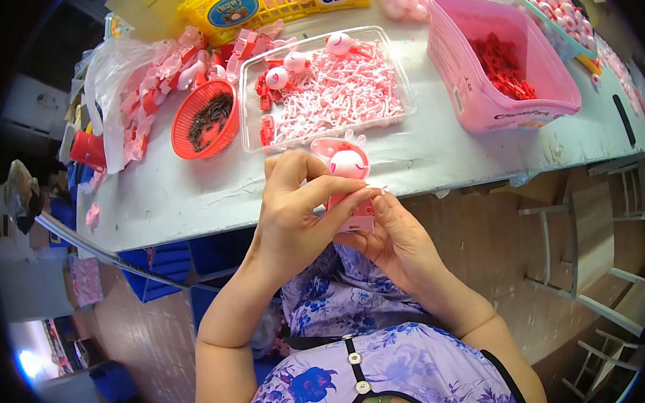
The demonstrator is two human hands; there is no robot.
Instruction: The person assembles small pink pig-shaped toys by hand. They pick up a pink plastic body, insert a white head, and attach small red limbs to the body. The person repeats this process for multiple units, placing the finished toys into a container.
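Observation:
Both hands meet in front of the table's near edge, around a pink plastic toy [348, 163] with a round white animal head and small ears. My right hand [400, 242] is closed round the toy's lower body from below and the right. Reaching over from the left, my left hand [290, 200] pinches a small thin pale pink piece [383, 189] against the toy's side. The fingers partly hide both the toy's body and this piece. Just beyond the hands is a clear plastic tray [408, 107] of small pale pink parts, with several white heads on red pieces at its left.
A red basket [174, 129] of dark screws stands left of the tray, beside heaped pink and red parts [153, 83]. A yellow basket [288, 14] is behind. To the right stands a pink tub [453, 77] with red parts. Wooden chairs [590, 245] are on the floor at right.

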